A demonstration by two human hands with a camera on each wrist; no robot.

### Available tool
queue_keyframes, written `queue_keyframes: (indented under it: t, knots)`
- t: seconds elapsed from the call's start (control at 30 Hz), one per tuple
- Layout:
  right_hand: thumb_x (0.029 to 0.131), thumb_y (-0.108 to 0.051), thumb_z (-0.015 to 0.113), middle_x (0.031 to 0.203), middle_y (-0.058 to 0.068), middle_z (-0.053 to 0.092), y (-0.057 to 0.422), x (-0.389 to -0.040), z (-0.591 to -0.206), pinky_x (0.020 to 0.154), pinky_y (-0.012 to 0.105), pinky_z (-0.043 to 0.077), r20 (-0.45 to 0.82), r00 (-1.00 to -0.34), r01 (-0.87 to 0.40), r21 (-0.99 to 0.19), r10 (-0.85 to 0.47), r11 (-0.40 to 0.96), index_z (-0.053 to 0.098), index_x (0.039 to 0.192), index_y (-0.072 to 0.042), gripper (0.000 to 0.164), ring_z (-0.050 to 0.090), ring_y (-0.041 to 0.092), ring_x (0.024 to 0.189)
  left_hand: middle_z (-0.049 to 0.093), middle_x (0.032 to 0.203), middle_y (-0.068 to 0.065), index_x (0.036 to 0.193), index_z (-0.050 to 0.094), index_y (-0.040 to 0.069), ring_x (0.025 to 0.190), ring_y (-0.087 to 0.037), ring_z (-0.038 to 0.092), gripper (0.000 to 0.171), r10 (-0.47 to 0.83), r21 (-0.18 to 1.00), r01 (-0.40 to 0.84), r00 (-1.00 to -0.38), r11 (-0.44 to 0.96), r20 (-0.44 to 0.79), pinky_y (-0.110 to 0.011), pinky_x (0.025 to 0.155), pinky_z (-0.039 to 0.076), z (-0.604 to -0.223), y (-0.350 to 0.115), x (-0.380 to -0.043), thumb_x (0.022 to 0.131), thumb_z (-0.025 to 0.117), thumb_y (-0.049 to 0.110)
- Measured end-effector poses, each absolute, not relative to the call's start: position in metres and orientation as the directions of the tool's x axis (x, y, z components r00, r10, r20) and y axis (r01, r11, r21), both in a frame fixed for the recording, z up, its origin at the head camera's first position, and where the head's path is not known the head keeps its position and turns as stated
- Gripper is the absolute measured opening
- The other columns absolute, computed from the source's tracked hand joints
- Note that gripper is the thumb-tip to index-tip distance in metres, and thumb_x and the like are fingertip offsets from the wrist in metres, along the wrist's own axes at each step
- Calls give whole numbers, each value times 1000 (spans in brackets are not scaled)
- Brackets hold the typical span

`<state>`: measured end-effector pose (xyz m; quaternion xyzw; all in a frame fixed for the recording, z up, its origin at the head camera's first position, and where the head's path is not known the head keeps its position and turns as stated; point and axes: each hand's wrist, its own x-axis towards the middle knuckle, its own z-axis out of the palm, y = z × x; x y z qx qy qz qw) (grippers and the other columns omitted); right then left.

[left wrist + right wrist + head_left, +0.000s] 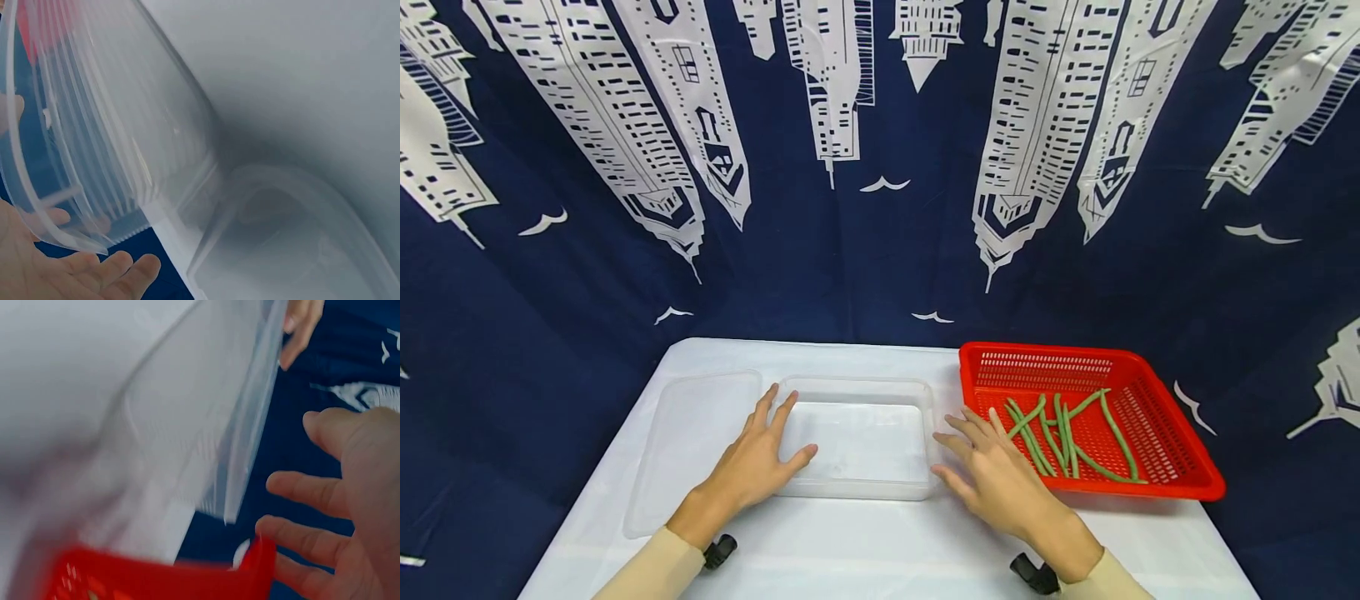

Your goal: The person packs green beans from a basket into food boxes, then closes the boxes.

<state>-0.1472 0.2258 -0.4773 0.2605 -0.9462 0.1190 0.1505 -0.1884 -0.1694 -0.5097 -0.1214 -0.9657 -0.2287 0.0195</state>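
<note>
A clear plastic container (857,492) stands on the white table between the two hands. Its flat lid (692,450) lies to its left. My left hand (756,462), fingers spread, is at the container's left side, its fingertips overlapping the rim in the head view. My right hand (996,475) has its fingers spread between the container's right side and a red basket (1180,487). In the right wrist view those fingers (306,490) stand apart from the container wall (244,425), with nothing held. Several green beans (1067,437) lie inside the basket.
The white tablecloth (850,550) covers the table up to a dark blue curtain (850,267) printed with white buildings. The basket reaches the table's right edge. Black wrist cameras (1033,575) sit at both cuffs.
</note>
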Motion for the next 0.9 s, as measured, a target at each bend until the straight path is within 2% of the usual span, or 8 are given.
queue_keyframes:
  t: [0.13,0.23,0.37,0.43,0.6,0.73,0.8,0.9]
  knots:
    - [104,-33,90,155,20,75,245,-157,-465,135,78,39,367,-813,-532,-148,-453,834,82,144,-11,46,67,51,152,6,198,-17,188,23,18,173,-58,38,102,233,464,229,-971,856,49,-75,108,63,-513,-174,-192,111,70,65]
    - [105,-31,89,157,19,74,265,-165,-453,129,76,47,349,-826,-516,-153,-442,843,80,147,-9,49,68,48,148,-2,199,-14,189,17,19,175,-57,34,106,244,479,229,-969,847,30,-76,108,62,-516,-176,-194,111,68,69]
    - [109,-34,85,158,23,70,295,-180,-434,107,69,67,262,-874,-462,-188,-409,867,75,154,-10,52,71,48,141,-7,199,-11,190,12,20,176,-56,31,108,251,489,233,-968,840,30,-77,109,61,-519,-177,-195,111,66,71]
    - [110,-34,84,157,25,70,310,-191,-428,97,65,70,212,-890,-445,-209,-404,871,73,156,-9,53,73,49,138,-8,199,-10,190,11,20,177,-56,30,108,252,495,235,-967,836,32,-79,112,59,-519,-177,-195,112,66,69]
    - [104,-21,90,149,25,74,342,-217,-424,103,65,69,114,-879,-476,-234,-463,848,77,150,-5,50,77,47,132,-9,199,-9,190,9,21,177,-57,29,105,256,506,234,-966,831,27,-81,119,54,-520,-177,-195,113,64,68]
    - [99,-15,94,145,22,78,359,-237,-430,105,63,68,16,-856,-503,-249,-516,827,81,142,-5,46,78,45,128,-8,199,-8,190,9,21,171,-58,41,104,251,518,233,-967,823,37,-78,117,56,-521,-177,-195,114,65,65]
    - [98,-14,95,143,21,79,364,-246,-437,106,62,67,-33,-841,-511,-273,-539,815,82,141,-5,46,78,45,127,-8,200,-7,190,10,21,163,-58,54,104,249,524,233,-968,819,41,-76,113,60,-523,-178,-195,114,67,63]
    - [96,-13,97,140,17,82,368,-257,-449,105,60,68,-83,-810,-536,-300,-581,789,84,139,-7,46,78,44,126,-8,200,-6,190,10,22,151,-55,66,104,247,530,230,-968,816,39,-74,108,62,-524,-179,-196,114,68,62]
